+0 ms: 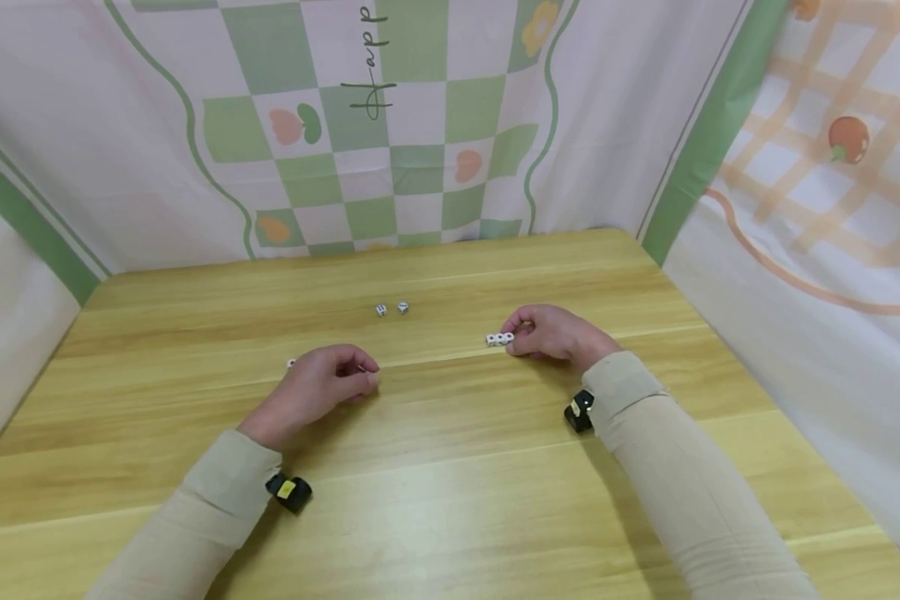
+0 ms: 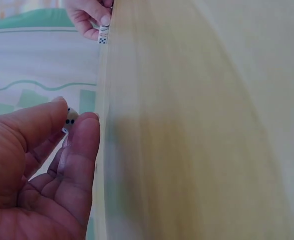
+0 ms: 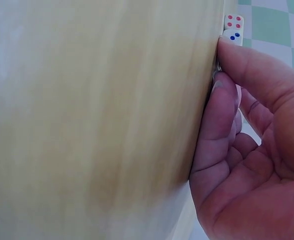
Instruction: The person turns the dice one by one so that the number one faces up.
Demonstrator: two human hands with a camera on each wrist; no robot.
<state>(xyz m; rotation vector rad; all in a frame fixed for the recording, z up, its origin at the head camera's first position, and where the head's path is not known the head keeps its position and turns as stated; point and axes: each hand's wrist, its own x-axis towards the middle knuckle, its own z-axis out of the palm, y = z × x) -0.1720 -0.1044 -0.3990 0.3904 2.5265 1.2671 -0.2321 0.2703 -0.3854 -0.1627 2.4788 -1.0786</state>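
My left hand (image 1: 315, 387) is over the left middle of the table, its thumb and fingers curled. In the left wrist view a white die (image 2: 71, 120) with dark pips is pinched between thumb and fingertips, partly covered. On the right, my right hand (image 1: 558, 333) grips the near end of a short row of white dice (image 1: 498, 339) lying on the table. The right wrist view shows red pips on one die (image 3: 234, 21) and blue on the one beside it; fingers hide the rest of the row.
Two loose dice (image 1: 392, 309) lie apart farther back on the wooden table (image 1: 435, 500). Another die (image 1: 291, 363) peeks out behind my left hand. Patterned curtains (image 1: 360, 167) hang along the table's back and sides.
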